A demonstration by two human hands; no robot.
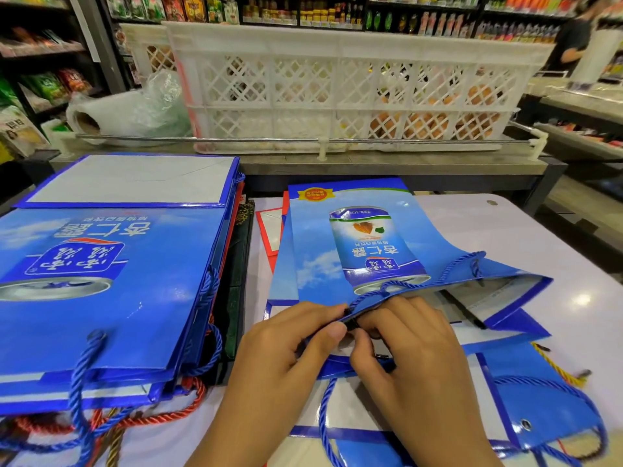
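Working on one blue bag point(371, 237), flat on the white table point(573, 298), a bit toward 1 o'clock from the middle. Pinching its near edge with the left hand point(290, 345) and the right hand point(404, 342), fingertips close together, both gripping tight. Seems to be fixing the blue rope point(448, 268) into the bag's edge: far end at 2 o'clock looks tied in, near end not yet. At 9 o'clock, a pile of bags point(101, 281) with ropes on, likely done. At 5 o'clock, more bags point(526, 392) underneath, likely still waiting.
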